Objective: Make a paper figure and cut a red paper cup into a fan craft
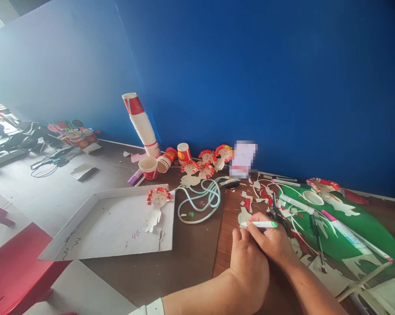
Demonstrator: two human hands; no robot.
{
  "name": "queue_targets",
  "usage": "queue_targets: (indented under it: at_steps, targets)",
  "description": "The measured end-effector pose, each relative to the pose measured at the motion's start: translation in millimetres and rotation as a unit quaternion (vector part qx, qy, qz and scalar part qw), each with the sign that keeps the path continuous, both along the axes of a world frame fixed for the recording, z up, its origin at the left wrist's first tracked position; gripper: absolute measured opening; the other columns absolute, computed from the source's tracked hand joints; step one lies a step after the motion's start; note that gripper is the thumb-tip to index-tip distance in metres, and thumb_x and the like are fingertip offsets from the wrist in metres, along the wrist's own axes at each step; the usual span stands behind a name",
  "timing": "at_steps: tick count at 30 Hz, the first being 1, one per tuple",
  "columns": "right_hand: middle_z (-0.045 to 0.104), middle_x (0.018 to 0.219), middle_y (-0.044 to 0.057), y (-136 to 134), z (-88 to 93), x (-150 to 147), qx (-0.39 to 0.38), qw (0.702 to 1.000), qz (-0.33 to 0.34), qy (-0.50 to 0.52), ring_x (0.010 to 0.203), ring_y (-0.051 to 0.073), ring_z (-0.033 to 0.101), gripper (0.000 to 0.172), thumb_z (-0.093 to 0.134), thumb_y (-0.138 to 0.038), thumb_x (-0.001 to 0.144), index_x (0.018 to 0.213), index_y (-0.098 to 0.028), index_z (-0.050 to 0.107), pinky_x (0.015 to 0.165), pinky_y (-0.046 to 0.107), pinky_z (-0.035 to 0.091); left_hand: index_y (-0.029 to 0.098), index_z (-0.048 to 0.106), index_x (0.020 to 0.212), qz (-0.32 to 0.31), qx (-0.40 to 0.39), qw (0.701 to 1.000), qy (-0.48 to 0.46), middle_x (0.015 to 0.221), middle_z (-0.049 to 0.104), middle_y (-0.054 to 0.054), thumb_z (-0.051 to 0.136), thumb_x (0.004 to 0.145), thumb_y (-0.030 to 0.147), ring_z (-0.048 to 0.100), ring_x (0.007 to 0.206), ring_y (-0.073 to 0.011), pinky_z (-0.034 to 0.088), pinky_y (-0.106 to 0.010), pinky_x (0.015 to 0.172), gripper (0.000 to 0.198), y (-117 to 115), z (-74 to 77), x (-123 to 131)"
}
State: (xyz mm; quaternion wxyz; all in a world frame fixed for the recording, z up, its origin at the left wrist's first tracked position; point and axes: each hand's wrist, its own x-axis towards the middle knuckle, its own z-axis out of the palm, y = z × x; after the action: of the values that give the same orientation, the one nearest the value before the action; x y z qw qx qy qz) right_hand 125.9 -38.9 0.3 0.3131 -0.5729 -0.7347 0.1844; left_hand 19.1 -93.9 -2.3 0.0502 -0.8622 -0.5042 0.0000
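Observation:
My right hand point(272, 239) is closed around a white marker point(262, 224) with a green end. The marker lies across a small cream paper cutout point(243, 214). My left hand point(249, 262) rests just below, its bent fingers closed at the cutout's lower edge; part of the cutout is hidden there. Around my right hand lie black-handled scissors point(276, 210) and many red and white paper scraps point(248, 203). A paper figure with a red-fringed head point(158, 199) lies on a white box lid point(108, 227) to the left.
A tall leaning stack of paper cups point(141, 124) stands near the blue wall, with loose cups point(184, 153) beside it. A pale coiled cable point(197, 209) lies mid-table. Several fringed figures point(206, 164) sit behind it. Pens and a pink marker point(351, 232) cover a green sheet point(377, 218) at right.

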Motion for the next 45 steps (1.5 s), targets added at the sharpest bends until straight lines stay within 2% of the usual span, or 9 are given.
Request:
queue_targets:
  at_steps: [5, 10, 15, 23, 30, 35, 41, 43, 45]
  targets:
    - [0.067, 0.069, -0.001, -2, -1.9, 0, 0.021, 0.999, -0.006, 0.031, 0.064, 0.016, 0.063, 0.017, 0.05, -0.037, 0.086, 0.076, -0.024, 0.056, 0.062, 0.025, 0.048, 0.013, 0.051, 0.134, 0.0, 0.012, 1.0, -0.012, 0.131, 0.056, -0.013, 0.053, 0.082, 0.03, 0.046, 0.116, -0.0296, 0.033, -0.046, 0.103, 0.055, 1, 0.0, -1]
    - [0.069, 0.076, 0.001, -4, -8.6, 3, 0.065, 0.993, -0.073, 0.07, 0.069, 0.017, 0.065, 0.016, 0.053, -0.038, 0.086, 0.086, -0.023, 0.06, 0.065, 0.026, 0.049, 0.013, 0.053, 0.132, -0.015, -0.007, 1.0, 0.008, 0.135, 0.053, -0.013, 0.054, 0.082, 0.032, 0.04, 0.125, -0.0312, 0.029, -0.049, 0.106, 0.053, 3, -1.6, -1]
    - [0.07, 0.082, 0.004, 0, -14.6, 4, 0.105, 0.987, -0.105, 0.067, 0.074, 0.018, 0.065, 0.017, 0.054, -0.037, 0.086, 0.087, -0.022, 0.061, 0.069, 0.028, 0.05, 0.011, 0.047, 0.137, -0.019, -0.004, 1.0, 0.016, 0.14, 0.047, -0.013, 0.052, 0.082, 0.037, 0.039, 0.128, -0.0301, 0.027, -0.046, 0.11, 0.061, 4, -5.6, -1]
    - [0.069, 0.086, 0.007, 7, -13.5, 8, 0.135, 0.974, -0.152, 0.102, 0.08, 0.02, 0.065, 0.02, 0.054, -0.038, 0.086, 0.09, -0.02, 0.062, 0.072, 0.03, 0.05, 0.011, 0.057, 0.128, -0.007, 0.015, 1.0, 0.005, 0.132, 0.056, -0.013, 0.05, 0.083, 0.022, 0.047, 0.121, -0.027, 0.032, -0.044, 0.109, 0.047, 5, -0.8, -3]
    - [0.069, 0.082, 0.006, 10, -12.2, 11, 0.139, 0.968, -0.174, 0.114, 0.068, 0.018, 0.062, 0.024, 0.055, -0.04, 0.086, 0.089, -0.019, 0.063, 0.066, 0.029, 0.049, 0.007, 0.057, 0.127, -0.022, 0.013, 1.0, -0.015, 0.134, 0.054, -0.015, 0.047, 0.086, 0.029, 0.047, 0.12, -0.0253, 0.028, -0.045, 0.111, 0.048, 9, 1.5, -15]
    - [0.069, 0.078, 0.005, 10, -11.0, 9, 0.132, 0.968, -0.179, 0.117, 0.058, 0.015, 0.057, 0.025, 0.054, -0.042, 0.086, 0.089, -0.019, 0.064, 0.061, 0.027, 0.047, 0.006, 0.059, 0.124, -0.01, -0.008, 1.0, -0.014, 0.135, 0.053, -0.014, 0.042, 0.088, 0.022, 0.05, 0.121, -0.023, 0.031, -0.039, 0.11, 0.043, 15, 6.1, -18]
    - [0.068, 0.077, 0.005, 8, -11.5, 11, 0.131, 0.966, -0.171, 0.143, 0.054, 0.014, 0.055, 0.026, 0.053, -0.042, 0.086, 0.09, -0.019, 0.064, 0.057, 0.026, 0.047, 0.007, 0.063, 0.118, -0.028, 0.036, 0.998, -0.031, 0.128, 0.057, -0.016, 0.045, 0.088, 0.019, 0.052, 0.116, -0.0248, 0.038, -0.04, 0.105, 0.037, -15, 15.8, -15]
    - [0.068, 0.075, 0.005, 8, -11.6, 11, 0.137, 0.965, -0.172, 0.146, 0.053, 0.014, 0.053, 0.026, 0.053, -0.042, 0.086, 0.09, -0.019, 0.063, 0.057, 0.027, 0.047, 0.009, 0.067, 0.108, -0.082, 0.0, 0.996, -0.041, 0.114, 0.064, -0.014, 0.046, 0.088, 0.021, 0.059, 0.101, -0.0223, 0.045, -0.037, 0.096, 0.031, -27, 20.0, -15]
    - [0.067, 0.073, 0.004, 7, -11.2, 10, 0.142, 0.964, -0.169, 0.149, 0.053, 0.014, 0.053, 0.026, 0.053, -0.042, 0.086, 0.09, -0.018, 0.063, 0.056, 0.026, 0.046, 0.009, 0.069, 0.1, -0.085, -0.054, 0.994, -0.045, 0.103, 0.066, -0.013, 0.048, 0.087, 0.022, 0.06, 0.089, -0.0217, 0.052, -0.035, 0.082, 0.027, -35, 22.6, -18]
